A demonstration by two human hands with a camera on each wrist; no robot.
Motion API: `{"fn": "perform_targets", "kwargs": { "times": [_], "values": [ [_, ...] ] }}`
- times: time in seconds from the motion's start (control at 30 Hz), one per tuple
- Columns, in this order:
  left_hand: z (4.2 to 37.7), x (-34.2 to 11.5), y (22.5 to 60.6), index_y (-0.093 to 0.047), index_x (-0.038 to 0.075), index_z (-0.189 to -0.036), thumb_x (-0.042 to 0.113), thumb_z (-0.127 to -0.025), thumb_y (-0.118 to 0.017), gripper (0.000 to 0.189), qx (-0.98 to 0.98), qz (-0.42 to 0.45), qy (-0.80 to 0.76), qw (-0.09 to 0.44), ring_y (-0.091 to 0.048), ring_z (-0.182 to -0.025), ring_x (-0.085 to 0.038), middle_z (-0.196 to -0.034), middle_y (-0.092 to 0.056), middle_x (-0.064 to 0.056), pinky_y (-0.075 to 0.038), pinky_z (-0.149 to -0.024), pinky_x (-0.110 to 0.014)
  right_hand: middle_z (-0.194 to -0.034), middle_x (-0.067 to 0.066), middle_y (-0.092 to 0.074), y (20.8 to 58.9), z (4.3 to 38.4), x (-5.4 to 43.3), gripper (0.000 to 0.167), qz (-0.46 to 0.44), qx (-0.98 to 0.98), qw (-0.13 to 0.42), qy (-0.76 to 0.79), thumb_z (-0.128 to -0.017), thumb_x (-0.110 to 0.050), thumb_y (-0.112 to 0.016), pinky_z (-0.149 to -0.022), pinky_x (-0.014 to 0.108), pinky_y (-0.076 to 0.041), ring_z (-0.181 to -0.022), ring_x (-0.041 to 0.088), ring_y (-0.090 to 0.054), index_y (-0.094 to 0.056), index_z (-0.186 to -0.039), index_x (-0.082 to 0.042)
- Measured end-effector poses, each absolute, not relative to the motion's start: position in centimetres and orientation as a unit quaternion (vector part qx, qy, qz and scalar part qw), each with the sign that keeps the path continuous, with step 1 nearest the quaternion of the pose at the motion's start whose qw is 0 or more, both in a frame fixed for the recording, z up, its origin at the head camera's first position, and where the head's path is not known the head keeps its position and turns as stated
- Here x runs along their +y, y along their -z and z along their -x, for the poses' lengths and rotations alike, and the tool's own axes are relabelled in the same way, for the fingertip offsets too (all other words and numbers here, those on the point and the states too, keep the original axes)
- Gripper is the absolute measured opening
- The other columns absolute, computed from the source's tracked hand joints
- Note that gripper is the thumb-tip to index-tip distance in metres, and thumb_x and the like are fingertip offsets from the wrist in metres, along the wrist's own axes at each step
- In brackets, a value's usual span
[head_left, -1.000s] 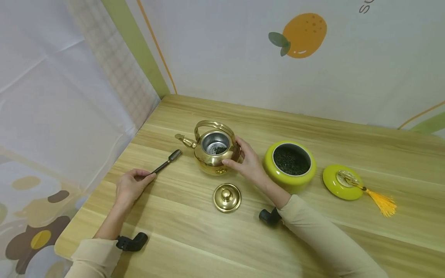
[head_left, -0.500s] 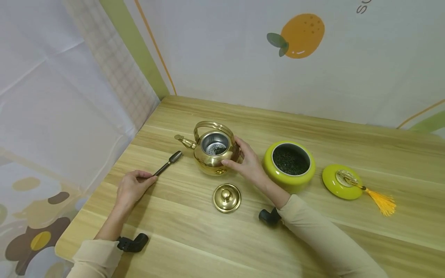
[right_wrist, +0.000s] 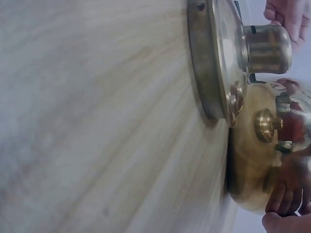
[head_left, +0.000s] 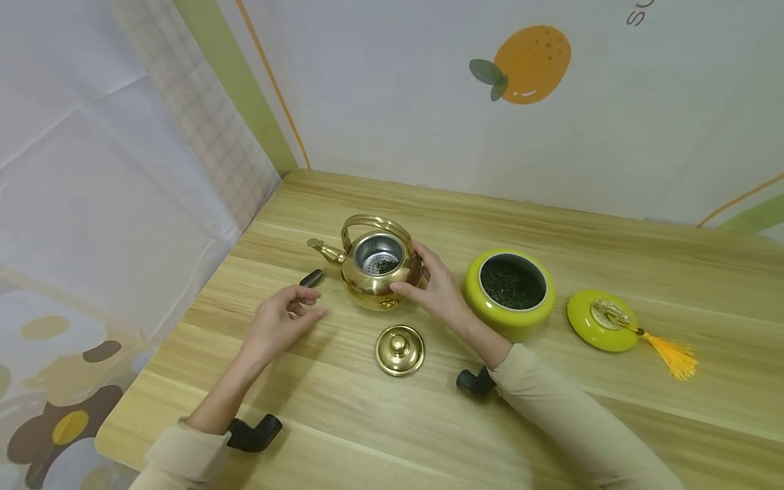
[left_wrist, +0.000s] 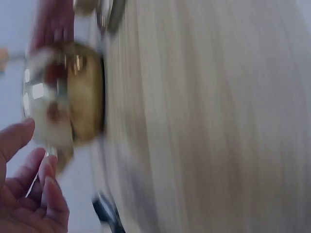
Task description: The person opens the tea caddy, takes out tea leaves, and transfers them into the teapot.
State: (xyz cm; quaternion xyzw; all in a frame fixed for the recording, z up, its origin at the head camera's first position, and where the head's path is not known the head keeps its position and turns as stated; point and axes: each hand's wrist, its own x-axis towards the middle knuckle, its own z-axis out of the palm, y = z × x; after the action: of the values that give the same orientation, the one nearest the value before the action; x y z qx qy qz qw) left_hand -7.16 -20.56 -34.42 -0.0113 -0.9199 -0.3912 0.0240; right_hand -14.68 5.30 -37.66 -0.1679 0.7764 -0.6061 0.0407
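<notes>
A gold teapot with a steel strainer and some dark tea leaves inside stands on the table. My right hand grips its right side, thumb in front and fingers behind. My left hand hovers left of the teapot, fingers loosely bent with nothing between them. Beneath it lies a dark tea scoop; the hand hides its handle in the head view. In the blurred left wrist view, the tea scoop lies apart from the fingers. The gold teapot lid rests in front of the teapot.
To the right stands a yellow-green jar holding dark tea leaves. Beside it lies the jar's lid with an orange tassel. A printed cloth wall rises behind the table.
My left hand has let go of the tea scoop, leaving it on the table, and has moved right and up toward the teapot. The right hand stays on the teapot.
</notes>
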Motion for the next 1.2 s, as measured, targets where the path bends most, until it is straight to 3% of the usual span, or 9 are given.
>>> {"fn": "perform_targets", "kwargs": {
  "times": [0.23, 0.53, 0.8, 1.2],
  "values": [
    [6.8, -16.2, 34.6, -0.062, -0.003, -0.107, 0.014, -0.081, -0.073, 0.032, -0.876, 0.093, 0.464, -0.096, -0.058, -0.079, -0.014, -0.099, -0.066, -0.015, -0.051, -0.069, -0.021, -0.150, 0.014, -0.032, 37.6, 14.6, 5.3, 0.084, 0.164, 0.780, 0.043, 0.603, -0.078, -0.015, -0.077, -0.114, 0.037, -0.025, -0.139, 0.026, -0.028, -0.028, -0.146, -0.004],
    [6.8, -13.3, 35.4, -0.061, -0.001, -0.107, 0.015, -0.077, -0.077, 0.038, -0.866, 0.136, 0.457, -0.152, -0.058, -0.075, -0.013, -0.095, -0.065, -0.011, -0.053, -0.063, -0.022, -0.147, 0.010, -0.036, 37.5, 14.4, 5.5, 0.082, 0.173, 0.780, 0.037, 0.601, -0.078, -0.017, -0.077, -0.114, 0.041, -0.025, -0.138, 0.026, -0.031, -0.031, -0.146, -0.010],
    [6.7, -12.0, 35.9, -0.064, 0.005, -0.101, 0.015, -0.072, -0.080, 0.035, -0.886, 0.170, 0.412, -0.129, -0.054, -0.070, -0.011, -0.084, -0.062, -0.001, -0.049, -0.060, -0.020, -0.148, 0.011, -0.035, 37.5, 14.5, 5.5, 0.082, 0.170, 0.783, 0.035, 0.597, -0.078, -0.018, -0.077, -0.114, 0.041, -0.026, -0.138, 0.026, -0.030, -0.031, -0.146, -0.009],
    [6.6, -11.3, 36.8, -0.065, 0.006, -0.091, 0.012, -0.070, -0.081, 0.027, -0.898, 0.206, 0.382, -0.074, -0.055, -0.072, -0.012, -0.083, -0.061, -0.001, -0.048, -0.063, -0.018, -0.148, 0.011, -0.036, 37.5, 14.5, 5.4, 0.082, 0.176, 0.783, 0.024, 0.596, -0.078, -0.018, -0.077, -0.113, 0.041, -0.027, -0.138, 0.026, -0.031, -0.032, -0.145, -0.009]
  ]
}}
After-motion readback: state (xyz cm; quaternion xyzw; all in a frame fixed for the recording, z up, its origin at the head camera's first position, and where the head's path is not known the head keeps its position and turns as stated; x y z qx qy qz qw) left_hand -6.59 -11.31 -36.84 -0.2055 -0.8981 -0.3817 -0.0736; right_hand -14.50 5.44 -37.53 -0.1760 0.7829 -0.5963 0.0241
